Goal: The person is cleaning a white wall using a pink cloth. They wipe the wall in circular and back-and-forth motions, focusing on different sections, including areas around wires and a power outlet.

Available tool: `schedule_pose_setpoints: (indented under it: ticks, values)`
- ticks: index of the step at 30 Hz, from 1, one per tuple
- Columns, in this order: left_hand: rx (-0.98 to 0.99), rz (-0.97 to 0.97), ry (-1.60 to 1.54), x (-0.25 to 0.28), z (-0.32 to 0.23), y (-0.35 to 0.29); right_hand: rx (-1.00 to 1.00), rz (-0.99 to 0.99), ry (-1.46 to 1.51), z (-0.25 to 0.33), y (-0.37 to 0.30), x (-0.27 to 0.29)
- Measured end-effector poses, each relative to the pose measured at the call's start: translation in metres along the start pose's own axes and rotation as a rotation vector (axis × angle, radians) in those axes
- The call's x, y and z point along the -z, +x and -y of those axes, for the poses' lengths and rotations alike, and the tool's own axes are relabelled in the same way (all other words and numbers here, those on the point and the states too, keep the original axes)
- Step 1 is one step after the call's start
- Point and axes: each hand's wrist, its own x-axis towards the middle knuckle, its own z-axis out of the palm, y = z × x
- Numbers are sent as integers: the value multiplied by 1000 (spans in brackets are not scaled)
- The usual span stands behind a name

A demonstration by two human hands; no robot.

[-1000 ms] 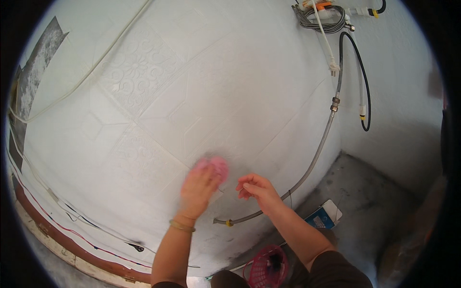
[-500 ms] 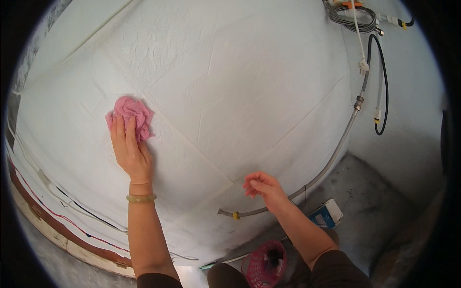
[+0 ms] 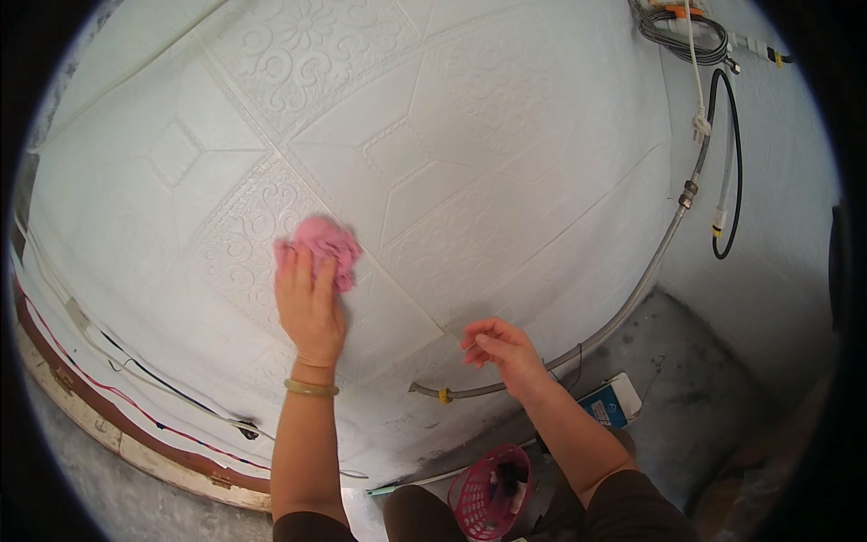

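Left hand (image 3: 309,303): bare; thin greenish-gold bangle (image 3: 312,388) circled the wrist just below it.
Forearms: bare.
Sleeves: dark brown (image 3: 632,506), beginning near the elbows.

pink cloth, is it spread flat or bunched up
Bunched up: the pink cloth sits as a crumpled wad under the left hand, pressed against the white embossed wall.

A grey hose (image 3: 632,298) runs down the wall's right edge — black cable (image 3: 733,163) beside it. On the floor: red basket (image 3: 488,488), blue-and-white box (image 3: 614,402).
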Motion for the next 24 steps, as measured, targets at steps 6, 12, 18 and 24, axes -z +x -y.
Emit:
schedule_pose_setpoints:
  ticks: [6, 12, 18, 24]
  values:
    - [31, 72, -25, -10, -27, -40, 21, 2, -16, 4, -4, -2]
    - [-24, 269, -205, -15, -59, -86, 33, 23, -29, 5, -5, -3]
    - [-34, 304, -323, 2, -64, -79, 32, 39, -40, 12, -6, -11]
    - [3, 198, -146, 46, -11, -7, 37, 62, -35, 6, -3, -14]
